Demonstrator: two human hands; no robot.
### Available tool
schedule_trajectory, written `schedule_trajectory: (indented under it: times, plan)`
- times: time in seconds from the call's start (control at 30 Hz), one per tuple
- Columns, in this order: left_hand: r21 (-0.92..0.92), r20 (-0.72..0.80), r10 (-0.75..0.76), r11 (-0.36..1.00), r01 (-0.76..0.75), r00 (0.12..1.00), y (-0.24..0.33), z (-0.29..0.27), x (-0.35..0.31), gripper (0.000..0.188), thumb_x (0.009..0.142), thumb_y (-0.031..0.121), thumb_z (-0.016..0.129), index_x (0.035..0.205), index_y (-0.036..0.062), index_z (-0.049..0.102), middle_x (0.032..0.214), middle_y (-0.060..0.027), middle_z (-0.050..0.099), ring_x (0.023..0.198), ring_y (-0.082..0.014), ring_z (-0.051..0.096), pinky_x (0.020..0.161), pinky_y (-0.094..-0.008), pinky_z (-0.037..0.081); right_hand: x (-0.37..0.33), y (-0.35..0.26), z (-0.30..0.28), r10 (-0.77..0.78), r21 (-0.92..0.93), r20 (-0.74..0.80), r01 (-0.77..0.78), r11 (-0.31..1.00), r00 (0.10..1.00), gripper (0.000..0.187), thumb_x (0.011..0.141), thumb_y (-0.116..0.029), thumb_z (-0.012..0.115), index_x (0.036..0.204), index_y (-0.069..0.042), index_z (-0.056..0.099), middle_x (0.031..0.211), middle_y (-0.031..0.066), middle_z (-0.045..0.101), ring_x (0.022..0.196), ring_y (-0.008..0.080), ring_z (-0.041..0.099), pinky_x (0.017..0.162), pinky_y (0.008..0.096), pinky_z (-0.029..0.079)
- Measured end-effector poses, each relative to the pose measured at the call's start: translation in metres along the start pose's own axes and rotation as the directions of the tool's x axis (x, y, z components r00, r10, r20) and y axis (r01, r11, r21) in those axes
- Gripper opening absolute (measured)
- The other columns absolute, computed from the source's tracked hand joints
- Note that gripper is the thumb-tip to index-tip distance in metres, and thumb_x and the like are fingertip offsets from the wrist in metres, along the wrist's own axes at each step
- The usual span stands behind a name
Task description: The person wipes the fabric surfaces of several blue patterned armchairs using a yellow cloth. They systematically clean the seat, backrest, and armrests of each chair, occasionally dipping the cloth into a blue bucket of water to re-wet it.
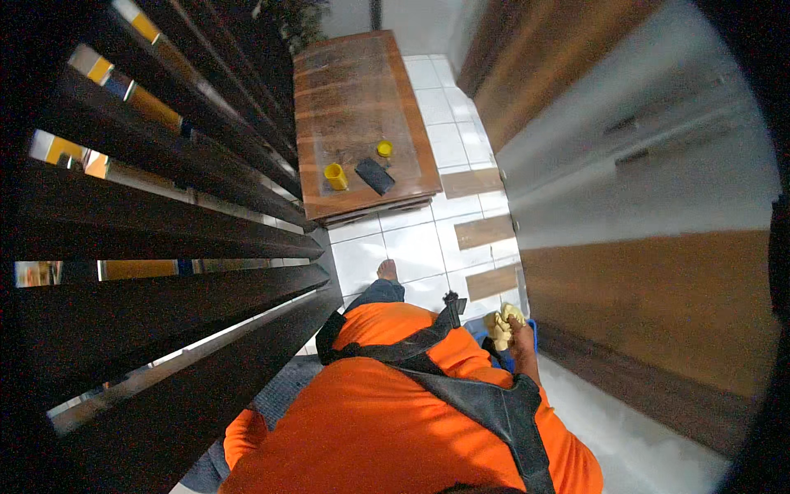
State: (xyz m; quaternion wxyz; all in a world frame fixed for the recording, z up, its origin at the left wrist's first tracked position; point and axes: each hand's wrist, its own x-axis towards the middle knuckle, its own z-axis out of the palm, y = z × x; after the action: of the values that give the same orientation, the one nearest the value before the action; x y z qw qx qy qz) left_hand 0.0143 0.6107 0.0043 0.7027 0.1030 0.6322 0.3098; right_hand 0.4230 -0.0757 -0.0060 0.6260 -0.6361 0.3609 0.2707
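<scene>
At my right side, my right hand (pixel 521 333) is closed around a bunched, pale yellow cloth (pixel 499 328). Below the cloth, part of a blue container (pixel 535 328) shows beside my hip. My left sleeve (pixel 245 436) hangs at the lower left, and the hand itself is out of sight. Ahead of me, a brown wooden table (pixel 354 90) has a small yellow tub (pixel 335 176) at its near end. A round yellow lid or shallow cap (pixel 384 149) and a dark flat rectangular piece (pixel 375 176) lie beside it.
Dark slats (pixel 164 202) form a barrier along my left. A wooden and grey wall or panel (pixel 642 305) runs along my right. Brown rectangular pieces (pixel 484 231) lie in a row on the white tiled floor (pixel 415 247). A plant (pixel 300 25) stands beyond the table.
</scene>
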Motion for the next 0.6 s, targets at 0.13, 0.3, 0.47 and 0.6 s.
schedule_trajectory:
  times: [0.13,0.3,0.47,0.6]
  plan:
    - [-0.112,-0.119,0.035,0.992,-0.048,0.992,-0.012,-0.031,-0.009,0.049,0.101,0.058,0.036,0.136,0.0255,0.046,0.133,-0.0122,0.051,0.111,-0.0416,0.055,0.095,-0.0598,0.048,0.070,-0.080,0.043,-0.113,-0.060,0.022,0.114,0.992,0.993,0.033,0.093,-0.022,0.069,0.118,-0.001,0.062,0.098,0.0092,0.070,0.081,0.0242,0.070,0.068,0.0387,0.059]
    - [-0.233,-0.243,0.052,0.966,-0.110,0.969,-0.045,-0.064,-0.021,0.049,0.101,0.059,0.036,0.136,0.0258,0.046,0.133,-0.0122,0.051,0.111,-0.0416,0.054,0.095,-0.0595,0.048,0.123,-0.161,0.121,-0.067,0.059,0.309,0.051,0.997,0.949,0.035,0.095,-0.033,0.065,0.122,-0.011,0.060,0.103,0.0089,0.070,0.083,0.0257,0.070,0.065,0.0413,0.058]
    - [-0.355,-0.330,-0.009,0.928,-0.115,0.944,-0.140,-0.089,-0.047,0.050,0.100,0.060,0.037,0.136,0.0261,0.046,0.133,-0.0122,0.050,0.110,-0.0416,0.054,0.095,-0.0593,0.048,0.147,-0.234,0.191,0.080,0.018,0.499,-0.102,0.995,0.863,0.042,0.101,-0.037,0.053,0.124,-0.002,0.060,0.110,0.0146,0.069,0.091,0.0301,0.070,0.078,0.0448,0.059]
    - [0.026,-0.256,-0.084,0.995,0.093,0.963,-0.287,-0.059,-0.100,0.102,0.083,0.075,0.052,0.157,0.0151,0.018,0.152,-0.0117,0.032,0.131,-0.0364,0.038,0.102,-0.0606,0.036,0.187,-0.294,0.222,0.130,-0.020,0.575,-0.145,0.989,0.808,0.044,0.102,-0.037,0.051,0.128,-0.002,0.058,0.113,0.0157,0.069,0.091,0.0298,0.071,0.076,0.0459,0.059]
